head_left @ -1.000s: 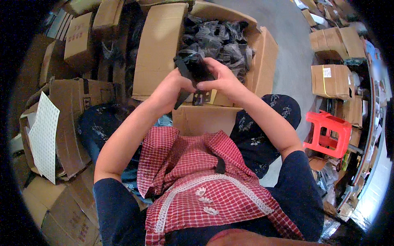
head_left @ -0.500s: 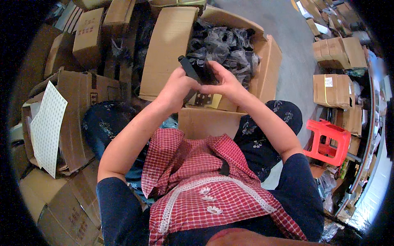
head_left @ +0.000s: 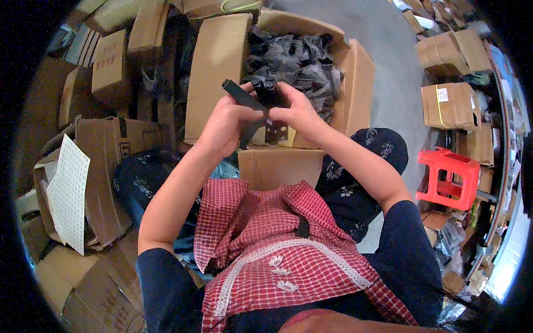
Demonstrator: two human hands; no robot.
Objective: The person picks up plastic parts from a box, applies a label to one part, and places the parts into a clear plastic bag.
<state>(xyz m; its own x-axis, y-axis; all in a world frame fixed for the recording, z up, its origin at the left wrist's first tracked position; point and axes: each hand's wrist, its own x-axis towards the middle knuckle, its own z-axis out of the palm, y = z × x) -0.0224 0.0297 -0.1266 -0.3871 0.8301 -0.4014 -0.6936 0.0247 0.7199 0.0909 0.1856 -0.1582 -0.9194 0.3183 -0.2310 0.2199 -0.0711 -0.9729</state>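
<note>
In front of me, over the near side of an open carton (head_left: pixel 363 83), my two hands are close together on a black part (head_left: pixel 264 89) with rounded, tube-like ends and a lower plate with small holes. My left hand (head_left: pixel 226 123) is closed around a dark flat strip (head_left: pixel 239 94), which slants up to the left and lies against the part. My right hand (head_left: pixel 297 111) pinches the part from the other side, thumb toward the left thumb. What kind of part it is cannot be made out. Behind the hands, many black pieces in clear plastic bags (head_left: pixel 300 58) fill the carton.
Closed cartons (head_left: pixel 109 64) stack up at the left. A white dotted sheet (head_left: pixel 69 194) leans on a carton beside my left knee. On the right stand a red plastic stool (head_left: pixel 448 177) and shelving with strapped cartons (head_left: pixel 448 105). Grey floor (head_left: pixel 383 72) runs between.
The black part has turned in my hands, and its rounded ends now show between them. The strip in my left hand tilts lower to the left. The whole view has shifted slightly.
</note>
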